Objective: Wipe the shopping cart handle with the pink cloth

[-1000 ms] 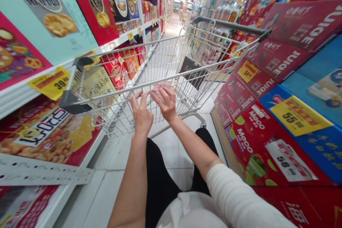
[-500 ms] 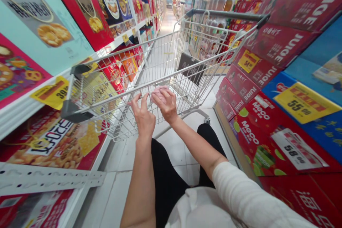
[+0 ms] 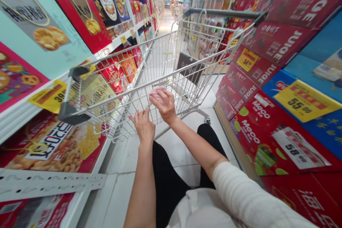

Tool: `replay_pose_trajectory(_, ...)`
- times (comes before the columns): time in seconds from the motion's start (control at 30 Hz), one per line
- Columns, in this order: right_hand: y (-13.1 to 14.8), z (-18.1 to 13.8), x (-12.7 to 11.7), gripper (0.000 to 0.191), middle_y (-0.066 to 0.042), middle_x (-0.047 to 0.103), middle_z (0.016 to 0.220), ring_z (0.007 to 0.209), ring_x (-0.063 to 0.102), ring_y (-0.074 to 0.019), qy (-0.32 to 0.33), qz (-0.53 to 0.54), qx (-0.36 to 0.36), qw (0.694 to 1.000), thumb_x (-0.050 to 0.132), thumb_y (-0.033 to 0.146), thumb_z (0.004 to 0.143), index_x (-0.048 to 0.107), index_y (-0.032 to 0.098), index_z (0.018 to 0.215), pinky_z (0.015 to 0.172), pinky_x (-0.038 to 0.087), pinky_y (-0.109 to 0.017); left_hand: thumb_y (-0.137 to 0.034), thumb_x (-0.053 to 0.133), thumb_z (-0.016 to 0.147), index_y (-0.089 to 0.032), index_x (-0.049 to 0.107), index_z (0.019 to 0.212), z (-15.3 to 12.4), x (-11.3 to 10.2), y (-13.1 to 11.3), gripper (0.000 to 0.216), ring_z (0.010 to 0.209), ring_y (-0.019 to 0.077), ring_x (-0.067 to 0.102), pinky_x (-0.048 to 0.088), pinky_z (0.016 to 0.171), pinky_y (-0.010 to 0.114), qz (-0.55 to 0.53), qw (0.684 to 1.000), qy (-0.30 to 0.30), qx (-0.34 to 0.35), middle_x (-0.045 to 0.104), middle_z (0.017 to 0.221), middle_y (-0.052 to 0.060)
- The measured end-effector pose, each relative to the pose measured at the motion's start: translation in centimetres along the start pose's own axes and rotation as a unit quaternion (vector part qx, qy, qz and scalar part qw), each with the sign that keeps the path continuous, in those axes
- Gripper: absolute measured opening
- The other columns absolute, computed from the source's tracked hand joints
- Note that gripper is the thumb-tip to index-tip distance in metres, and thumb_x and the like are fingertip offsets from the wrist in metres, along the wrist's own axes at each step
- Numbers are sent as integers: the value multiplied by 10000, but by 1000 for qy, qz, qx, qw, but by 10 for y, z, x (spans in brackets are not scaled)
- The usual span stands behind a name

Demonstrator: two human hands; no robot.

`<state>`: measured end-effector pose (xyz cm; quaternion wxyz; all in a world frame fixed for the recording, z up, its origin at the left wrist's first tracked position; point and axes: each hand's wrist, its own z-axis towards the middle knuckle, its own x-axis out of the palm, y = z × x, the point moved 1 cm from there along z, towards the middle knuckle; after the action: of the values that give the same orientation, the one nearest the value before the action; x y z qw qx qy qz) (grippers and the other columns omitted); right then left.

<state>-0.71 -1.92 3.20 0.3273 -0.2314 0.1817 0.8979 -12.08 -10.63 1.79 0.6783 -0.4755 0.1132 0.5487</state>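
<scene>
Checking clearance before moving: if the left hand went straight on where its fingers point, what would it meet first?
Probably the near wire wall of the silver metal shopping cart, just beyond the left hand; whether they touch is unclear.

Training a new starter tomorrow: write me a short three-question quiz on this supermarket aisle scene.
1. True or false: the right hand holds a pink item against the rim of the cart.
2. The left hand is nearest to: A the cart's wire side; B a price tag; C a red box.
3. Fill in: the yellow tag on the blue box reads ___.
Key: 1 true; 2 A; 3 55.00.
</scene>
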Motion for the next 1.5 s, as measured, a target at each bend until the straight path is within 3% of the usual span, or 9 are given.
replay_pose_trajectory(0.2,6,-37,13,228,-103,734,1309,1230,635,-237,56,16,-11,998,716,226,974,808,296,1171,1086,557,-430,9,416,796,-135,670,1344,-5,-1,4,621,1609,394,293,116,1312,715,8,1000,24,15,653,1342,191)
replay_pose_trajectory(0.3,2,-31,8,195,-111,730,1306,1274,600,-236,35,33,-8,999,718,272,979,810,295,1149,1102,537,-437,17,424,787,-126,658,1364,-6,-1,4,639,1622,385,268,115,1316,707,16,999,30,12,650,1361,191)
replay_pose_trajectory(0.47,-4,-3,6,296,-71,661,1402,1325,558,-250,-24,41,2,999,667,286,1008,757,366,1279,1175,467,-461,41,430,765,-129,647,1390,-9,2,5,683,1625,365,269,102,1327,690,42,999,30,5,655,1358,174)
replay_pose_trajectory(0.73,1,-44,15,185,-70,701,1308,1193,566,-242,-22,18,-9,1000,689,286,997,806,347,1127,1064,509,-445,33,439,761,-122,633,1416,-9,2,10,700,1620,375,273,120,1329,689,51,998,39,18,638,1375,179)
replay_pose_trajectory(0.97,-30,-2,-5,273,-66,632,1353,1345,503,-258,-92,6,7,996,675,229,999,766,346,1228,1185,453,-485,40,472,711,-130,634,1428,-10,3,11,755,1619,377,277,111,1324,708,44,998,34,21,646,1368,191)
replay_pose_trajectory(1.2,-24,-49,6,235,-98,666,1246,1264,523,-267,-78,38,-11,996,693,144,947,815,289,1087,1091,515,-475,21,474,705,-120,642,1402,-9,3,11,731,1623,379,270,112,1323,705,41,998,36,18,645,1362,201)
replay_pose_trajectory(1.37,-26,-21,-5,352,-92,603,1412,1378,494,-270,-74,49,22,996,657,113,952,774,297,1228,1154,481,-483,24,452,732,-115,647,1397,-9,2,9,707,1619,377,282,102,1322,710,45,998,30,16,650,1358,199)
replay_pose_trajectory(1.5,-18,-11,4,356,-85,586,1489,1481,425,-288,-86,20,36,995,644,158,988,738,312,1294,1196,452,-522,23,473,699,-124,653,1389,-10,4,9,728,1619,371,285,104,1326,703,39,999,26,14,651,1358,197)
